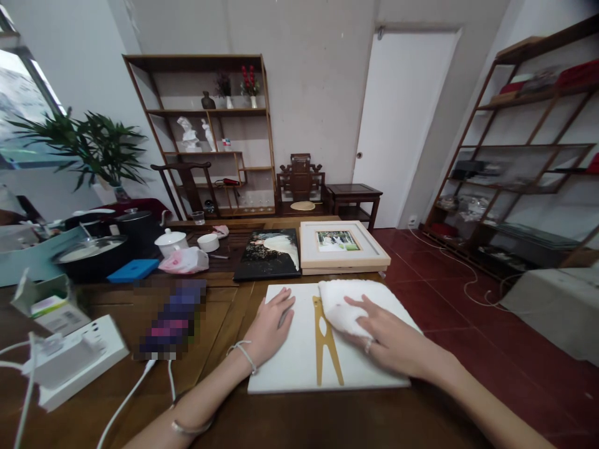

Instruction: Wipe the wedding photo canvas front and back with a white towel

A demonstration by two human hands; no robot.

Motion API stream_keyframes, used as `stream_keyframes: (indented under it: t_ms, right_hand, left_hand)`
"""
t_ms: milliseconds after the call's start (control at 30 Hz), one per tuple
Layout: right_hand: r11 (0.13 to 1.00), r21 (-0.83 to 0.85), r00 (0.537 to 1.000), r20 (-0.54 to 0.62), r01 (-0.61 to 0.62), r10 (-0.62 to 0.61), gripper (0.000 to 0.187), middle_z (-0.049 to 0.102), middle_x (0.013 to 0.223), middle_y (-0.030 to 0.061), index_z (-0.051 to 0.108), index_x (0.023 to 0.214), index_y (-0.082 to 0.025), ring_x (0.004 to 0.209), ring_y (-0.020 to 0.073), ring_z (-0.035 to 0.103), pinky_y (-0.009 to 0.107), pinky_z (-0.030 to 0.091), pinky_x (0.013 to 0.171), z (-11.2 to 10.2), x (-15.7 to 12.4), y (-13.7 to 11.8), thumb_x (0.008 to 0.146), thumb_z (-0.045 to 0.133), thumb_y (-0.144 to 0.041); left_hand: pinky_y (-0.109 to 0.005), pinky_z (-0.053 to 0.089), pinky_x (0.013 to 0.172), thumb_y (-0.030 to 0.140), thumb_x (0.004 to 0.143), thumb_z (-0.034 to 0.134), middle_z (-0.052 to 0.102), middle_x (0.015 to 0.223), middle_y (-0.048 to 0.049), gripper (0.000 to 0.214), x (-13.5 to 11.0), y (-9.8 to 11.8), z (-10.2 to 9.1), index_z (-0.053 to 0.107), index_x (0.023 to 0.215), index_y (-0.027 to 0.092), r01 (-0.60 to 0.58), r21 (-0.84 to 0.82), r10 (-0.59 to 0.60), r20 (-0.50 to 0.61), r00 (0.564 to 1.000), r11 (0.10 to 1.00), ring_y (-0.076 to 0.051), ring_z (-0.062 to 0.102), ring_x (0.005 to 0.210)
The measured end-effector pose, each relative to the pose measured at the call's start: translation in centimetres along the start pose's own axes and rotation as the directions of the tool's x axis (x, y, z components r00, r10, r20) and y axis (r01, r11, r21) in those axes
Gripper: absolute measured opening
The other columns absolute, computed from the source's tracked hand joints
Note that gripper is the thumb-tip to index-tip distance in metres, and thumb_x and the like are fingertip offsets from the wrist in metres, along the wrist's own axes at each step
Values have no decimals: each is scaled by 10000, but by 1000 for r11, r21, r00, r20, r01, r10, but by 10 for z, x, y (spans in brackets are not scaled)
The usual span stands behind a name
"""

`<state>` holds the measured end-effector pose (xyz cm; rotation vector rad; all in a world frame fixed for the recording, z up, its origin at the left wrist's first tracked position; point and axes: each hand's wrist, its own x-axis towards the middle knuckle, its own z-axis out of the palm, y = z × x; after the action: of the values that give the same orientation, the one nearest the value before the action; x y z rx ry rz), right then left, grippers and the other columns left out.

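A flat white board [290, 368] lies on the table in front of me. On its left part my left hand [274, 321] rests flat with its fingers stretched out. My right hand [381, 333] holds a folded white cloth [339, 302] against the board's upper right part, the index finger extended over it. Between the hands is a gold-coloured two-legged shape [324, 340] with an oval opening; the cloth touches or covers its upper right edge. Whether this shape is loose or fixed to the board, I cannot tell.
Behind the board lie a dark photo panel [269, 254] and a light-framed picture [346, 265]. To the left are a phone [173, 318] with cables, a white power strip [84, 362], an opened box [51, 305], a blue box [133, 270] and a lidded pan [91, 255].
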<state>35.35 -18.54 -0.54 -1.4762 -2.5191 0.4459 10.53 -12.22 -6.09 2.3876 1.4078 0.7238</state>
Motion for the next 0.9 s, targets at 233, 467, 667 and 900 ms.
stream_keyframes:
  t_ms: [233,467,667,900]
  right_hand:
    - [990,-101,937,345,94,-54,259,467,1306,58,684,816,-221,1255,232,336,300,263,1051,-15,-54,-49,673,515,-86]
    - [997,-77,987,160,-17,30,243,365,1381,105,628,885,-169,1252,257,340,373,331,991,-13,-21,-14,722,455,-116]
    - [988,-145,999,26,48,-45,271,345,1382,162,614,916,-102,1314,265,180,443,185,1057,-2,30,7,713,437,-69]
    - [985,-165,985,170,53,-24,294,262,1413,163,644,919,-92,1315,310,101,501,164,1054,8,-11,-29,699,454,-49]
  left_hand:
    - [-492,234,1039,222,864,393,465,1322,-98,331,0,3,-1,564,1146,191,14,4,-14,19,1000,1000,-240,352,1270]
    - [-504,237,1033,225,867,378,449,1333,-106,346,0,6,-3,546,1165,172,31,32,-33,51,998,999,-242,336,1279]
    - [-464,247,1041,228,872,381,465,1320,-104,334,0,5,-4,558,1150,179,1,29,-2,32,999,1000,-230,342,1277]
    - [-501,248,1028,210,869,375,445,1334,-114,336,0,5,-3,545,1156,172,15,35,-17,53,998,999,-239,334,1280]
